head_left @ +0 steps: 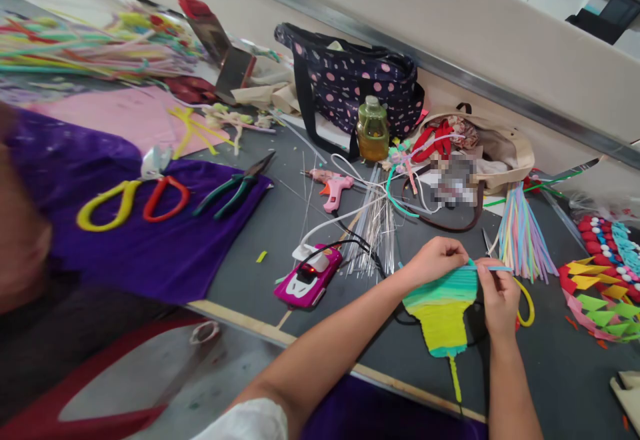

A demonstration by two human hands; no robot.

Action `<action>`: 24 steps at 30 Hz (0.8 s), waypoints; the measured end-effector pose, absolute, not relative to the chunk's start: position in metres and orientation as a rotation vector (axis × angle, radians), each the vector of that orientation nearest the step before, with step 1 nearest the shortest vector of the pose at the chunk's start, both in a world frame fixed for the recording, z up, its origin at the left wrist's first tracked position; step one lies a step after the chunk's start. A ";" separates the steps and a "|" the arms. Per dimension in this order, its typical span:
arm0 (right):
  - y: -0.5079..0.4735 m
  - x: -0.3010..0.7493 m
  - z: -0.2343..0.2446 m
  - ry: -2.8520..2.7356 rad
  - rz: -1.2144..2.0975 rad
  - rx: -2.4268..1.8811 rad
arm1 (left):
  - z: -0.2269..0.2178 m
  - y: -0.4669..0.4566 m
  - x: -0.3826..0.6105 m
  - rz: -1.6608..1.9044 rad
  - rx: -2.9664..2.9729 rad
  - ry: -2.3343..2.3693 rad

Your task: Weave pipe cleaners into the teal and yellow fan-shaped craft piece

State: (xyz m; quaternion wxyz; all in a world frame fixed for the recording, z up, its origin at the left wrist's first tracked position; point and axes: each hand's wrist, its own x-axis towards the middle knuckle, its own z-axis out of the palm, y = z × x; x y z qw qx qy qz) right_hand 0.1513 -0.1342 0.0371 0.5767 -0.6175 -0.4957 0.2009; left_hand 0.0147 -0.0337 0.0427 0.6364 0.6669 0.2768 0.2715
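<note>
My left hand [436,258] is closed on the upper edge of a leaf-shaped piece [443,310] made of wrapped strips, green at the top, yellow below, with a thin stem. My right hand [497,297] pinches a pale blue strip [493,268] that lies across the top of that piece. Both hands meet over the grey table [280,227], the fingertips almost touching. Beside my right hand lies a yellow scissor handle [526,307].
A pink car-shaped device [310,279] and a pink glue gun [333,188] lie to the left, by a bundle of thin wires [375,227]. Pliers [235,187] and scissors rest on purple cloth [150,247]. A dotted bag [350,87], a bottle [373,130] and pastel strips [523,233] stand behind.
</note>
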 end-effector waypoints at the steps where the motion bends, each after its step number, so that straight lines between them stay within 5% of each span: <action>1: -0.134 0.151 0.035 -1.117 0.481 -1.476 | 0.043 -0.033 0.014 0.629 1.502 0.629; 24: -0.134 0.145 0.031 -0.689 0.721 -1.372 | 0.049 -0.033 0.008 0.575 1.502 0.495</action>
